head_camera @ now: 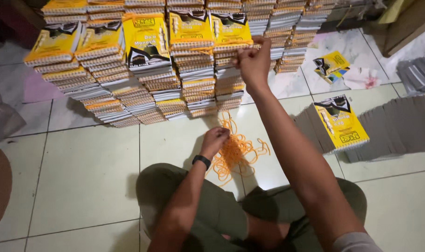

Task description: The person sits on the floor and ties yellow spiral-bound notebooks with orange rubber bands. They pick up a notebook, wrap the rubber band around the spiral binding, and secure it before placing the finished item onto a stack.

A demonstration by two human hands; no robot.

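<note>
A loose tangle of orange string is spread on the tiled floor, gripped at its top edge under the left hand.

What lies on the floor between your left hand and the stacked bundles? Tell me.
In the head view, only bare pale floor tile separates the left hand, resting on the orange string pile, from the stacked bundles of yellow booklets.

Dim corners, soft blur, floor glare
</note>
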